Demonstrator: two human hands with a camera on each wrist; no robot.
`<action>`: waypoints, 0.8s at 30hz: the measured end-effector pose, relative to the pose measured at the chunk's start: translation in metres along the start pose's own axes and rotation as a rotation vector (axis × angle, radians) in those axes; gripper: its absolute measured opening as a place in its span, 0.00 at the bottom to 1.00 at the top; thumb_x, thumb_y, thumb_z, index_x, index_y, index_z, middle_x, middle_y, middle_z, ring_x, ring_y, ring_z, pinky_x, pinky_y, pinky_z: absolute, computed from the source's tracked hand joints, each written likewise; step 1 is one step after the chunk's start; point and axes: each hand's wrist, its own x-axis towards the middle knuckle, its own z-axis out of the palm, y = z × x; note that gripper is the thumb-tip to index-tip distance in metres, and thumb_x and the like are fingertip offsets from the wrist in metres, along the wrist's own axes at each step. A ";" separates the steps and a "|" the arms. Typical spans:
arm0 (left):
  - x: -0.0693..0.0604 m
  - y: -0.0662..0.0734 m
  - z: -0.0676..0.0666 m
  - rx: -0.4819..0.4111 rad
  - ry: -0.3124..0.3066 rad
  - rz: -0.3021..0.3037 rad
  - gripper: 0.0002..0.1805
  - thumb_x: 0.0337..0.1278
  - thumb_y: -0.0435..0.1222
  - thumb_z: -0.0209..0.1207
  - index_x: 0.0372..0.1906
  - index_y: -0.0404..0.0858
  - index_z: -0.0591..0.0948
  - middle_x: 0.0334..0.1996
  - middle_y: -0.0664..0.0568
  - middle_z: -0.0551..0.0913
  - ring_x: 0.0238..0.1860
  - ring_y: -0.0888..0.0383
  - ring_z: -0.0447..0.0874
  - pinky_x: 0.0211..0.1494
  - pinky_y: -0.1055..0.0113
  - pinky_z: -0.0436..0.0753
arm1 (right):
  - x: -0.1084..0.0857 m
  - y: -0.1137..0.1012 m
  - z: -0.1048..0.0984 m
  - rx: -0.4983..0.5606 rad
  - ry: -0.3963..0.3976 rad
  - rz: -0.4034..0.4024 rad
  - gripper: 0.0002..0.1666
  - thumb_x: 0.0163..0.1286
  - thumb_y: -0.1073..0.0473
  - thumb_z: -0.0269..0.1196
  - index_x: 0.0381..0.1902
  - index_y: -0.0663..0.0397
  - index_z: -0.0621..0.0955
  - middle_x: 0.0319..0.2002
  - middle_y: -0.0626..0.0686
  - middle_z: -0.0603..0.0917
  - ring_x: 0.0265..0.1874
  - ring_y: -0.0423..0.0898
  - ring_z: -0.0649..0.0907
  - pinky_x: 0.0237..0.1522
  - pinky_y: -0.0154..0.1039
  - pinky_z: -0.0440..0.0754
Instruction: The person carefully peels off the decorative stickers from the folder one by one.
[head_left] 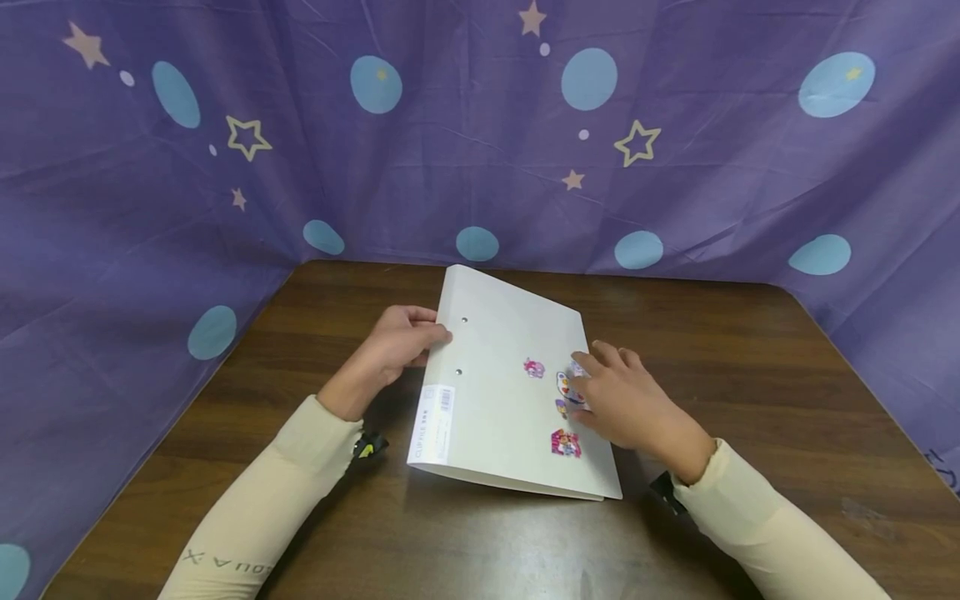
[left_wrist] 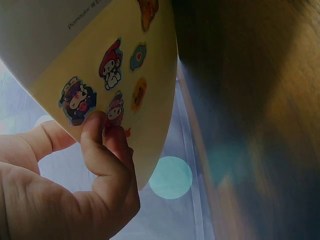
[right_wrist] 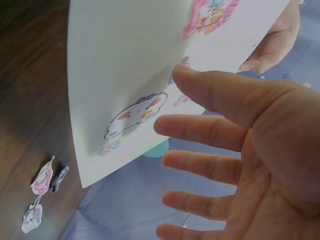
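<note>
A white clip file (head_left: pixel 498 400) is tilted above the brown table, its spine side raised and several cartoon stickers on its front cover. My left hand (head_left: pixel 397 343) pinches the spine edge, thumb on the front and fingers behind. In the left wrist view, the file's other face carries more stickers, among them a red-hooded character (left_wrist: pixel 111 65). Over the right part of the cover is my right hand (head_left: pixel 633 404), its fingers spread and holding nothing. Near its fingertips, the right wrist view shows a white bear-like face sticker (right_wrist: pixel 137 114). The file's inside is hidden.
Loose cut-out stickers (right_wrist: pixel 42 179) lie on the wooden table (head_left: pixel 750 375) beyond the file, visible only in the right wrist view. A purple curtain (head_left: pixel 480 150) with stars and blue dots hangs behind and beside the table.
</note>
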 end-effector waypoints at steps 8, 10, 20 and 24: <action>0.000 0.001 0.000 -0.002 0.000 -0.002 0.25 0.62 0.32 0.64 0.61 0.26 0.75 0.52 0.38 0.78 0.41 0.50 0.84 0.44 0.56 0.86 | 0.001 -0.003 0.001 0.014 0.006 -0.061 0.27 0.62 0.44 0.75 0.53 0.52 0.88 0.65 0.60 0.79 0.66 0.68 0.72 0.62 0.67 0.73; 0.000 0.001 0.001 -0.005 0.000 -0.002 0.25 0.61 0.32 0.64 0.61 0.27 0.75 0.52 0.38 0.79 0.41 0.50 0.84 0.44 0.56 0.86 | 0.002 -0.003 0.001 0.013 0.012 -0.073 0.26 0.62 0.44 0.75 0.53 0.52 0.88 0.64 0.60 0.80 0.66 0.68 0.72 0.62 0.67 0.73; 0.000 0.001 0.000 -0.001 -0.003 0.000 0.24 0.62 0.32 0.64 0.61 0.26 0.75 0.53 0.37 0.79 0.41 0.50 0.84 0.44 0.56 0.86 | 0.004 -0.007 0.006 0.000 0.083 -0.132 0.15 0.61 0.51 0.76 0.42 0.51 0.89 0.59 0.58 0.83 0.63 0.66 0.75 0.59 0.65 0.76; 0.000 0.001 0.000 -0.011 -0.004 0.001 0.24 0.62 0.32 0.64 0.60 0.26 0.75 0.52 0.36 0.78 0.41 0.50 0.85 0.43 0.56 0.87 | 0.005 -0.008 0.009 -0.019 0.088 -0.160 0.12 0.61 0.52 0.76 0.39 0.51 0.90 0.57 0.57 0.83 0.63 0.65 0.75 0.59 0.64 0.76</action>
